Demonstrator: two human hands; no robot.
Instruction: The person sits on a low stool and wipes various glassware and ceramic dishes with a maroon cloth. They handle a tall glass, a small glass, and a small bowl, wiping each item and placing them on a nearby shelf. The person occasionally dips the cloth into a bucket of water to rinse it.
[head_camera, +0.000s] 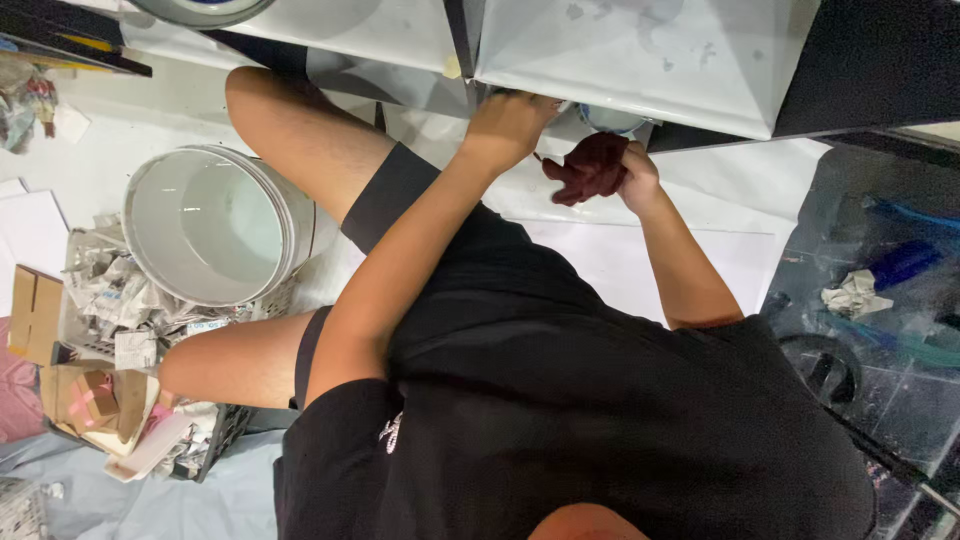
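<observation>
A: Dark red cloth (590, 166), bunched. Where does it sit?

B: In the right hand (632, 172), just under the edge of the white panel (650, 55), beside a small round container (610, 120) that is partly hidden by the panel edge. The grip is clamped on the cloth, fingers curled round the wad.

A: Left hand (508, 125)?

B: Up against the lower edge of the same panel, just beside the cloth. Fingers are curled, but I cannot tell whether the grip holds anything; the fingertips go under the panel edge.

A: Below the hands?

B: White sheeting (640, 265) spread flat. The person wears a black shirt (560, 420) and black shorts, knees bare and bent.

A: Further out, on the person's left?

B: An empty white bucket (215, 225), open mouth facing the camera, near one knee. Beside it a dark crate (215, 430) stuffed with crumpled newspaper (115, 290) and cardboard scraps (95, 395).

A: The other side?

B: Clear plastic film (880, 300) over a dark floor, a crumpled paper ball (855, 295) on it, and a blue object (905, 262) under it, too blurred to identify.
</observation>
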